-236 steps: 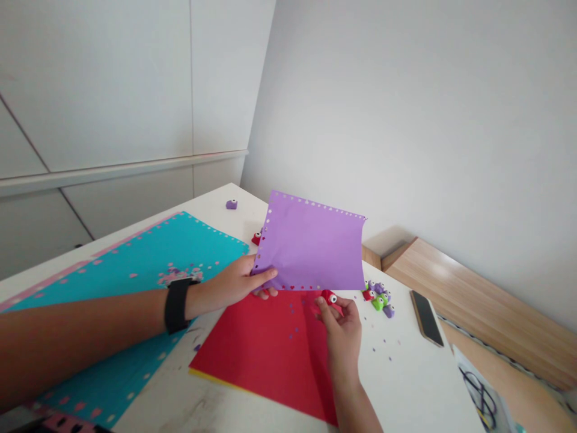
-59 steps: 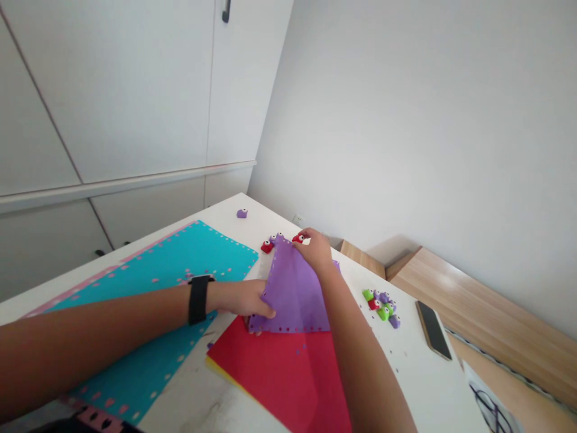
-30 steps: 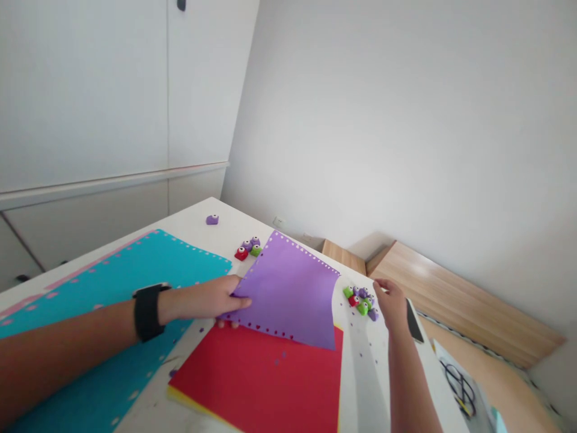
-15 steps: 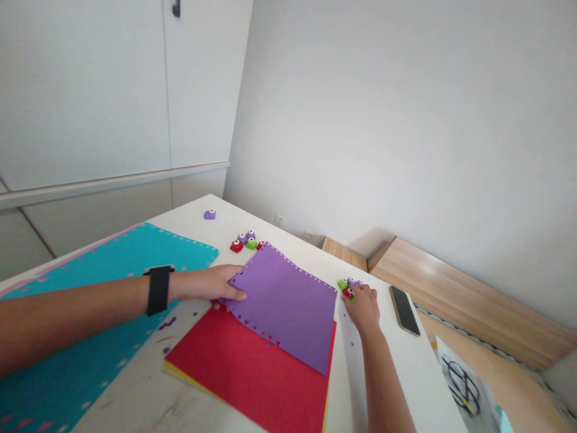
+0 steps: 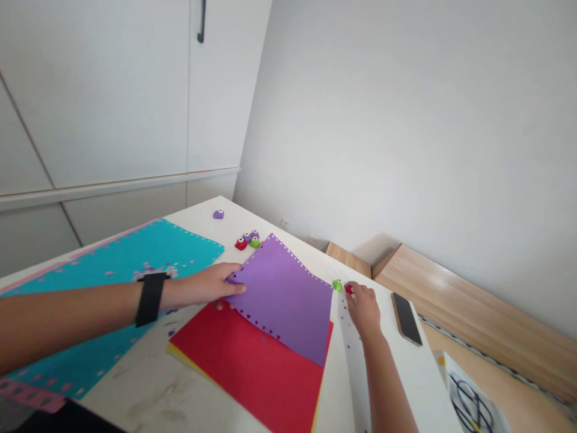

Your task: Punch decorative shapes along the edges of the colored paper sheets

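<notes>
My left hand [image 5: 211,287] pinches the left corner of a purple paper sheet [image 5: 282,307], which has small punched holes along its edges. That sheet lies tilted over a red paper sheet [image 5: 238,355], with a yellow sheet [image 5: 183,356] showing beneath. My right hand [image 5: 363,308] curls over a group of small craft punches on the white table, touching a red punch [image 5: 349,290]. A green punch [image 5: 337,285] sits just beyond my fingers. The rest of that group is hidden under my hand.
A teal perforated sheet [image 5: 121,258] lies left under my left forearm. Red, green and purple punches [image 5: 247,240] stand behind the purple sheet, with a lone purple punch [image 5: 219,214] farther back. A phone [image 5: 406,319] lies near the table's right edge.
My right hand has moved from the open table onto the punch group at the right. The purple sheet now lies lower, and the punch group there is mostly covered.
</notes>
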A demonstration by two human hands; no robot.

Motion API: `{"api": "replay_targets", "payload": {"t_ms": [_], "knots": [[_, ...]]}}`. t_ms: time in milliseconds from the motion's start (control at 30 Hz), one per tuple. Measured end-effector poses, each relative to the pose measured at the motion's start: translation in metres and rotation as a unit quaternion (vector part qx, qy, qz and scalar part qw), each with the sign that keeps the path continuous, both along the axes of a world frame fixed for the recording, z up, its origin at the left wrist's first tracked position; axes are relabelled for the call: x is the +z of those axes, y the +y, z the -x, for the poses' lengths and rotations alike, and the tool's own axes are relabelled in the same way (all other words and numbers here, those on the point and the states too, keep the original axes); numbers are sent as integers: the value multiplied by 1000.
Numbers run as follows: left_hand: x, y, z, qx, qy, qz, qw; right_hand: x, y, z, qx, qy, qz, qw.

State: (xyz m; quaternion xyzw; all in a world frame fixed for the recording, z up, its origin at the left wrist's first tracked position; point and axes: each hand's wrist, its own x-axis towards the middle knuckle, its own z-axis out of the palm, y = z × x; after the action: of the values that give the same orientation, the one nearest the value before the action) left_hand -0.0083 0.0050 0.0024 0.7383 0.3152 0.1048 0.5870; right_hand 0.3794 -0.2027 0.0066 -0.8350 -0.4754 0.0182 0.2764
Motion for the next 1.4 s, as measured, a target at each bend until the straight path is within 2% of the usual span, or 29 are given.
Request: {"api": "replay_targets", "payload": {"t_ms": [100, 200, 333, 433, 533, 733, 867, 1000, 1067, 1200, 1300, 1400], "knots": [[6, -20, 11, 53, -35, 23, 998, 5, -1, 32, 26, 95, -62, 993], [12, -40, 16, 106, -65, 65, 990, -5, -2, 76, 85, 213, -80, 970], [19, -66, 16, 174, -116, 205, 956, -25, -5, 114, 121, 310, -94, 938], [21, -85, 11, 154, -162, 318, 921, -30, -8, 117, 121, 346, -112, 924], [18, -100, -1, 118, -157, 362, 911, -27, -10, 114, 124, 373, -124, 911], [6, -108, -37, 90, -113, 349, 926, -28, -11, 115, 120, 398, -143, 898], [-4, -109, -58, 107, -90, 336, 931, -28, -10, 114, 117, 404, -152, 895], [-9, -110, -70, 123, -128, 314, 933, -14, -17, 120, 99, 400, -181, 893], [-9, -110, -74, 154, -154, 313, 925, -1, -24, 130, 95, 411, -196, 885], [-10, -112, -76, 223, -183, 317, 904, 12, -36, 161, 121, 488, -192, 843], [-16, -114, -75, 218, -128, 331, 909, 1, -36, 179, 139, 584, -149, 786], [-22, -113, -75, 208, -90, 301, 926, -15, -31, 185, 96, 662, -129, 732]]}}
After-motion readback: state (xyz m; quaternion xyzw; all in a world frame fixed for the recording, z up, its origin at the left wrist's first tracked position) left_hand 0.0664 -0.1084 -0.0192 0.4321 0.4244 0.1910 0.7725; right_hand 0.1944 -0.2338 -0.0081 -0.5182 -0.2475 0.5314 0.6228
